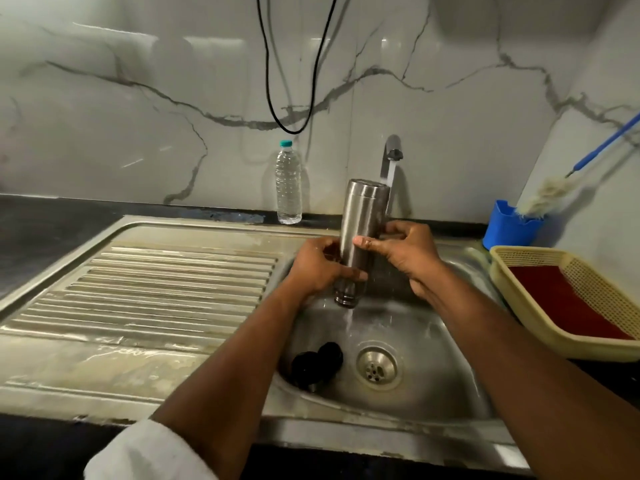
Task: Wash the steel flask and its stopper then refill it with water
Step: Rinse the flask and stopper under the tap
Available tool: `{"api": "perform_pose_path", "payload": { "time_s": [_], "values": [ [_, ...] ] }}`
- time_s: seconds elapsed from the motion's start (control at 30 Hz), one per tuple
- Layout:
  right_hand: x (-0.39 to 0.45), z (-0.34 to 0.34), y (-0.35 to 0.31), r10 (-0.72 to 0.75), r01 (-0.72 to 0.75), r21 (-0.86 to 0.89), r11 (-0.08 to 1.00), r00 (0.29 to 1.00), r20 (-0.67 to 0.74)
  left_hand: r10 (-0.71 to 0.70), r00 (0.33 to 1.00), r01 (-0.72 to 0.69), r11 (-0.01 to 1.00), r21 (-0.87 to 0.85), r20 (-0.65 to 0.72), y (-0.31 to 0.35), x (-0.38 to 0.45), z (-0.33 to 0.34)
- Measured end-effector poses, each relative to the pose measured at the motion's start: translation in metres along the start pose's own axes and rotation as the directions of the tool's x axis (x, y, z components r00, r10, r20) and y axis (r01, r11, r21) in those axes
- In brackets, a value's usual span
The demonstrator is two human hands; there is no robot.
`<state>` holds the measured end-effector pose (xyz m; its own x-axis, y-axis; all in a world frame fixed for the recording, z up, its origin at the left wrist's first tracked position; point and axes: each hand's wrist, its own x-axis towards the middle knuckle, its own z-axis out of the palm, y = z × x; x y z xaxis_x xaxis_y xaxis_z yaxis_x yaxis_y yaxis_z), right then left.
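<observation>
While water runs from the chrome wall tap (393,150), the brushed-steel cylindrical flask (362,230) is held upside down over the dented stainless sink basin (433,341), mouth draining. The left hand (317,268) curls round its lower body and the right hand (403,252) wraps its middle. This looks like the rinsing step. Next, I reckon, comes the black round stopper (317,363), lying in the basin beside the drain.

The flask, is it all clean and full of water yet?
Not yet. The stopper is already off and lies in the sink. Right now the left hand and right hand hold the steel flask mouth-down under the running tap, and water runs out of it. Whether the stopper is washed is unclear. Refilling is left.
</observation>
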<state>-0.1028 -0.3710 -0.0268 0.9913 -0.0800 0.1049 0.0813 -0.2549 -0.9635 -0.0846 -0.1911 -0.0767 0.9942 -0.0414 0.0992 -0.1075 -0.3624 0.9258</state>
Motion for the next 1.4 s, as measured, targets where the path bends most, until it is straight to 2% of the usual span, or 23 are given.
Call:
{"api": "perform_pose_path", "payload": {
  "time_s": [0.2,0.5,0.73,0.9,1.03,1.4],
  "values": [
    [-0.005,0.033,-0.038,-0.121,0.118,-0.147,0.982,0.992,-0.016,0.035,0.997,-0.037,0.999,-0.034,-0.070,0.017,-0.014,-0.039],
    [0.003,0.083,-0.058,-0.180,0.206,-0.132,0.970,0.966,0.184,0.077,0.993,-0.081,0.996,-0.036,-0.091,0.018,-0.010,-0.105],
    [0.014,0.133,-0.062,-0.264,0.290,-0.092,0.953,0.939,0.221,0.070,0.989,-0.066,0.997,0.034,-0.131,0.007,-0.001,-0.154],
    [0.018,0.169,-0.056,-0.245,0.271,-0.102,0.957,0.946,0.210,0.052,0.987,-0.045,0.998,0.049,-0.152,-0.010,-0.002,-0.179],
    [0.018,0.193,-0.049,-0.232,0.270,-0.130,0.954,0.939,0.254,0.019,0.988,-0.015,0.999,0.029,-0.155,-0.029,-0.006,-0.193],
    [0.013,0.213,-0.046,-0.229,0.288,-0.194,0.938,0.933,0.279,0.020,0.988,-0.017,1.000,0.017,-0.156,-0.053,-0.013,-0.207]
  ]
}}
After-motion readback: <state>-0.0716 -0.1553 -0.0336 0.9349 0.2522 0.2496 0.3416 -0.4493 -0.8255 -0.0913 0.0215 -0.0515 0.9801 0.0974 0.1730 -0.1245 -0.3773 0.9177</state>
